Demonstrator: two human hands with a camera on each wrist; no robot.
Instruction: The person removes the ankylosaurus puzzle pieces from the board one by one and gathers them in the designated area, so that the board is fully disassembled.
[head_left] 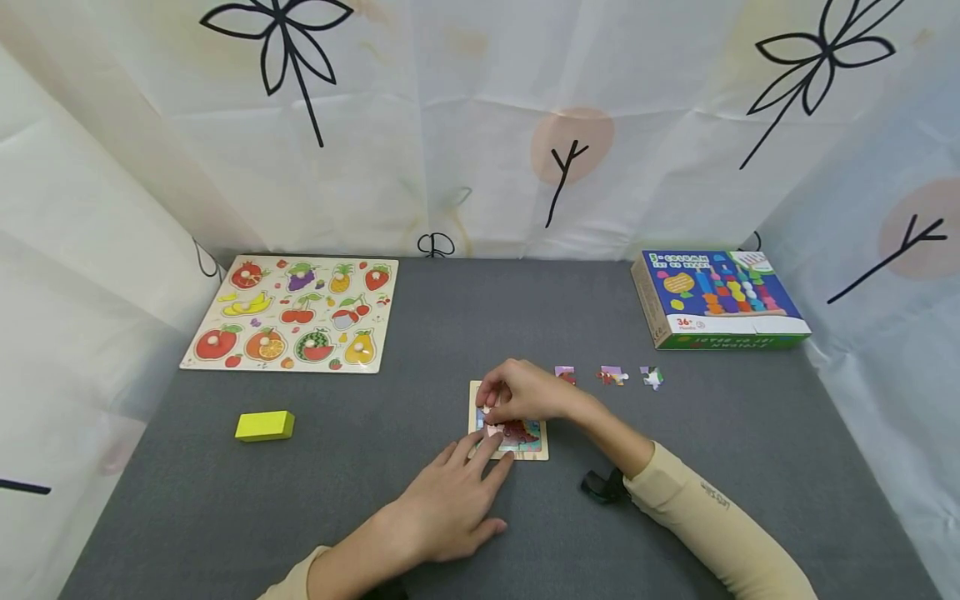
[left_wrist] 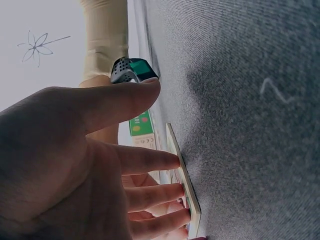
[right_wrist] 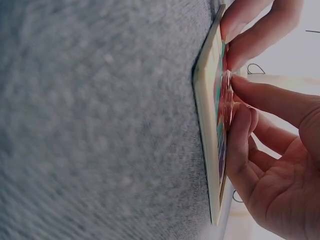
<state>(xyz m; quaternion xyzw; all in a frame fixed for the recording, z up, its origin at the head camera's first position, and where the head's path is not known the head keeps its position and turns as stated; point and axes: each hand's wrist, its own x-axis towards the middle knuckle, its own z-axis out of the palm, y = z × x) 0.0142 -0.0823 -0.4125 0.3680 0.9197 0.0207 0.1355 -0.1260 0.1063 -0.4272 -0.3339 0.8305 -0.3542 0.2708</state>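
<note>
Across the bench: one box, one yellow block, one fruit board, three loose pieces; midway, one pale-rimmed puzzle, reddish-brown on blue. The left hand touches it, fingers apart; whether the right hand pinches, I cannot tell.

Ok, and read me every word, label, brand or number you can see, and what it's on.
"5-COLUMN": top of the blue box.
"36+": same box, lower on its top face.
Too blurred to be sure: the line under "5-COLUMN", perhaps "SET OF BEADS".
Too small or blurred to read: print on the box's sides, lettering on the right sleeve.
</note>
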